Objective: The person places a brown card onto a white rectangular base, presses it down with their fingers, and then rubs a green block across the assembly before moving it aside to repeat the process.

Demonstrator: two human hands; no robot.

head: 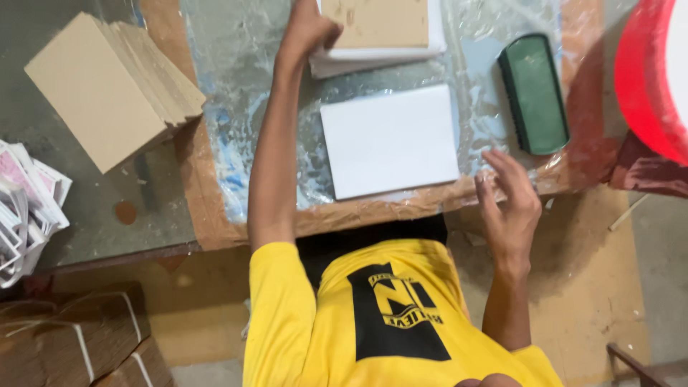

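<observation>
My left hand (307, 30) reaches to the far side of the table, fingers closed on the left edge of a stack of white sheets (373, 59) topped by a brown board (376, 21). A single white rectangular board (389, 140) lies flat on the plastic-covered work surface (236, 107) in front of me. Holding nothing, my right hand (507, 202) hovers with fingers spread over the table's front edge, just right of that board's near right corner.
A green brush (534, 93) lies right of the white board. A fanned stack of brown boards (115, 86) sits at the far left, with printed paper bundles (29, 208) near it. A red tub (648, 79) stands at the right; tied cardboard bundles (72, 337) lie below.
</observation>
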